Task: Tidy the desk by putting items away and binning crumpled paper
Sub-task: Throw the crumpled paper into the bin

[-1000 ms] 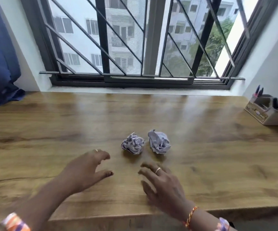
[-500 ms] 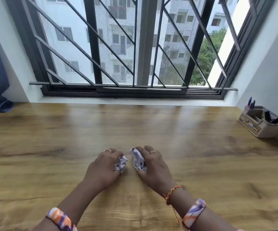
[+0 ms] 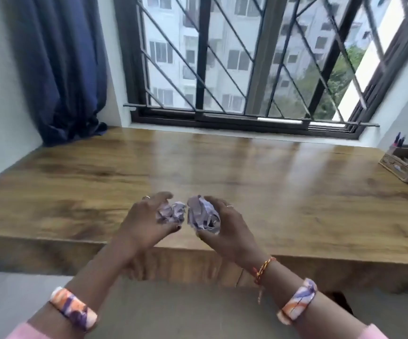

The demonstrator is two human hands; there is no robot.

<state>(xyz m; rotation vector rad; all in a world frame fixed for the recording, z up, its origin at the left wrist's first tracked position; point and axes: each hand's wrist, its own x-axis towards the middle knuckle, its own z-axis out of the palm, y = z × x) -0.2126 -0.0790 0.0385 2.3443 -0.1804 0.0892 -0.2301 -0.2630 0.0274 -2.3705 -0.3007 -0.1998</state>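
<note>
My left hand grips one paper ball and my right hand grips the other paper ball, both lifted near the desk's front edge. Binning remains; I see no bin. Beyond my grip lie bare wood, a window, left a curtain, far right an organizer with pens.

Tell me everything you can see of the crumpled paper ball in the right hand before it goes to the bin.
The crumpled paper ball in the right hand is a loose wad of thin white paper with lilac-purple print, full of sharp creases and folds. The right hand grips it, fingers curled over its far side and thumb beneath. It is held up over the near edge of the wooden desk, not resting on it. It sits close beside the other wad, with a narrow gap showing between them. Any printed text is too blurred to read.
</note>
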